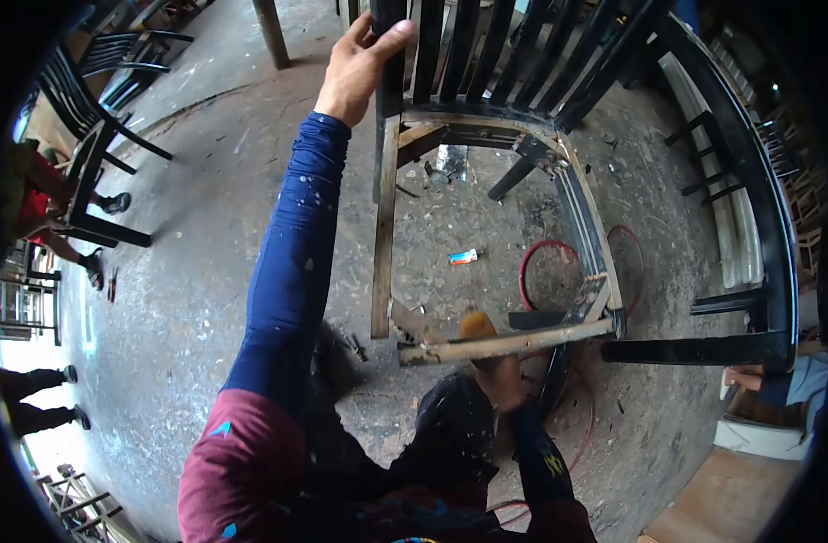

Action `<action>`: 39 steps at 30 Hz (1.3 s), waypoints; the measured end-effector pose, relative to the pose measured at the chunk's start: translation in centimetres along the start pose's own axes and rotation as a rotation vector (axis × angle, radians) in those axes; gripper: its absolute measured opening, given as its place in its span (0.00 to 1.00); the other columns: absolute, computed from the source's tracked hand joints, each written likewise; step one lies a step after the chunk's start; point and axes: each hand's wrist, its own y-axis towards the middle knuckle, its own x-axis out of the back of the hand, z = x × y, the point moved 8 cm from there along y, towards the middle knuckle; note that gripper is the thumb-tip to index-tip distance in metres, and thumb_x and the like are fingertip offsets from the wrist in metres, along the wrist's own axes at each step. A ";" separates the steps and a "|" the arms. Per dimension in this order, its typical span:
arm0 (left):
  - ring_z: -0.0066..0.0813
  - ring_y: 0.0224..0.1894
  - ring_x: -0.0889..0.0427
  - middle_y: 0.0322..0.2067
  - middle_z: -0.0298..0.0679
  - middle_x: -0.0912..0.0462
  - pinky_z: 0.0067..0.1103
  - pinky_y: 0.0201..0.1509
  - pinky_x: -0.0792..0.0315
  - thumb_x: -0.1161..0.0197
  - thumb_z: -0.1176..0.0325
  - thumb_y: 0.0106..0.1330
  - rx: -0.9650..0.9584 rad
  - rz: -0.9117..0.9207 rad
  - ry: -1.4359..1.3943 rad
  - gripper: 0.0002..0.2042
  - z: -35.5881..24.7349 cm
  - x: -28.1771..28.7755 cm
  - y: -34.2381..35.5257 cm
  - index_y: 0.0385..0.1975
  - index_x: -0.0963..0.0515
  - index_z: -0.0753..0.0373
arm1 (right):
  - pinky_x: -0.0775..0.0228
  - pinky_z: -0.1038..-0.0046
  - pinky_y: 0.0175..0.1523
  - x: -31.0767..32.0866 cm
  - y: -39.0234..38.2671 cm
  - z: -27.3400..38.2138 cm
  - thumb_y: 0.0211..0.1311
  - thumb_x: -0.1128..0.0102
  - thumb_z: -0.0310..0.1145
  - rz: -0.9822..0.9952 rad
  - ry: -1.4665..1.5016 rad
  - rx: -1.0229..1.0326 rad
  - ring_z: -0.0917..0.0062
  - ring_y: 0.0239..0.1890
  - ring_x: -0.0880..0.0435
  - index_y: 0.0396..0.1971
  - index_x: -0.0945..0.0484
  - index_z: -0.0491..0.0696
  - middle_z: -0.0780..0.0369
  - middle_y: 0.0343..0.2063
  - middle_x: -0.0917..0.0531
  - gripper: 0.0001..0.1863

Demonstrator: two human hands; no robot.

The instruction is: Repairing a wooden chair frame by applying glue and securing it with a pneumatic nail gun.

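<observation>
My left hand [352, 65] grips the top-left post of a black slatted chair back [453, 51]. The seat frame [385, 235] below it has bare, scuffed wood rails and an open middle; at its front-left corner the side rail stands apart from the front rail [504, 344]. My right hand [501, 380], just under that front rail, holds a tool with a yellow head [477, 326], partly hidden by the wood. A small blue-and-orange tube [462, 257] lies on the floor inside the frame's outline, near a red hose [532, 270].
Black chairs stand at left [93, 181] and right [776, 271]. People's legs [34, 403] show at the far left; another person [803, 380] is at the right rim beside a board [694, 493]. A post [271, 32] rises behind. The floor [188, 299] is stained concrete.
</observation>
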 end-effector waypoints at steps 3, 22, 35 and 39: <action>0.20 0.43 0.23 0.40 0.34 0.19 0.19 0.49 0.28 0.37 0.59 0.71 -0.012 -0.096 0.061 0.18 1.0 -0.5 0.7 0.53 0.27 0.64 | 0.23 0.63 0.35 -0.5 8.5 1.1 0.45 0.30 0.30 -0.101 0.023 -0.133 0.62 0.31 0.13 0.40 0.19 0.42 0.54 0.28 0.14 0.19; 0.19 0.40 0.26 0.38 0.31 0.23 0.19 0.45 0.29 0.41 0.59 0.74 0.018 -0.132 0.091 0.15 1.0 -2.2 1.1 0.51 0.28 0.64 | 0.40 0.74 0.25 0.4 24.0 10.4 0.59 0.47 0.25 -0.139 0.243 0.365 0.81 0.17 0.31 0.19 0.29 0.44 0.66 0.16 0.28 0.09; 0.20 0.39 0.23 0.35 0.31 0.20 0.19 0.49 0.29 0.43 0.54 0.75 -0.045 -0.045 0.187 0.15 2.4 -1.6 2.0 0.44 0.25 0.61 | 0.42 0.77 0.21 0.8 26.7 8.1 0.58 0.48 0.27 -0.139 0.635 0.170 0.85 0.14 0.34 0.35 0.29 0.44 0.70 0.15 0.31 0.06; 0.20 0.39 0.23 0.35 0.32 0.20 0.20 0.47 0.28 0.40 0.54 0.73 -0.055 -0.054 0.218 0.16 3.1 -1.7 2.0 0.46 0.26 0.62 | 0.42 0.77 0.22 0.0 26.7 6.9 0.59 0.46 0.28 -0.120 0.718 0.114 0.84 0.15 0.33 0.17 0.31 0.47 0.69 0.14 0.29 0.11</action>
